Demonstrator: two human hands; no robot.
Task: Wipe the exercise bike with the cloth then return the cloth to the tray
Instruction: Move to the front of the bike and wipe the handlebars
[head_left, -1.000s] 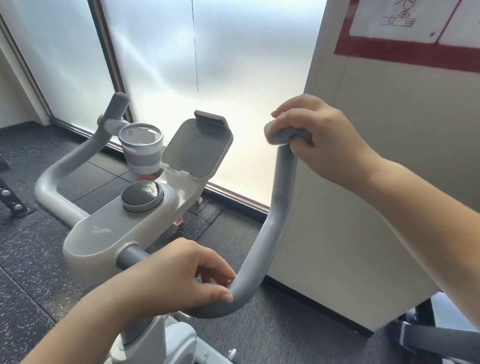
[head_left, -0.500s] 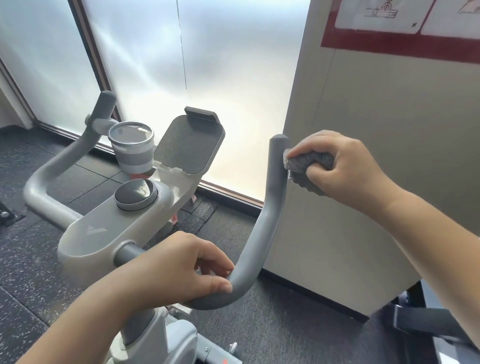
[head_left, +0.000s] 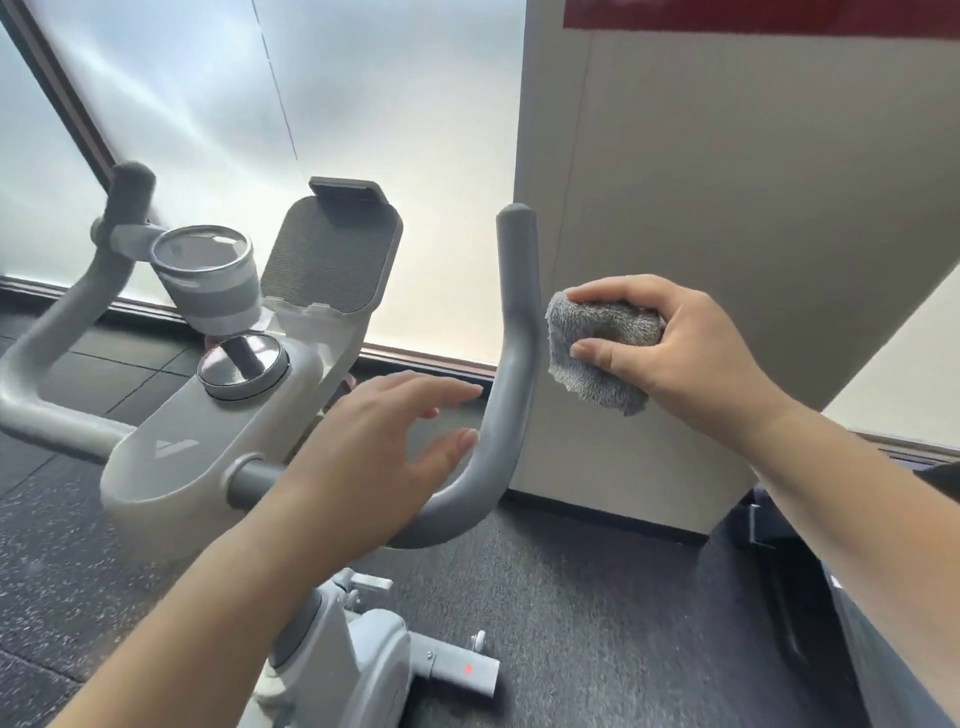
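Two hands are seen over one exercise bike (head_left: 171, 467). The left hand (head_left: 374, 447) is held with fingers straight and spread, just inside the bend of the right handlebar (head_left: 511, 332); whether the thumb touches the bar cannot be told. The right hand (head_left: 685, 353) is curled round one grey cloth (head_left: 597, 348), which is bunched and pinched between thumb and fingers. The cloth is held just beside the upright part of the right handlebar, on its outer side, with a narrow gap visible between them.

One left handlebar (head_left: 57, 332) is noted at the far side of the console. One cup holder (head_left: 208, 275), one round knob (head_left: 241, 366) and one tilted device holder (head_left: 332, 254) are mounted along the middle of the bike. A beige wall panel (head_left: 727, 208) stands close behind the right handlebar and the cloth, with a red strip (head_left: 753, 13) at its top edge. A frosted window (head_left: 311, 104) is seen behind the bike. The speckled dark floor (head_left: 597, 597) lies beneath. No tray is within the view.
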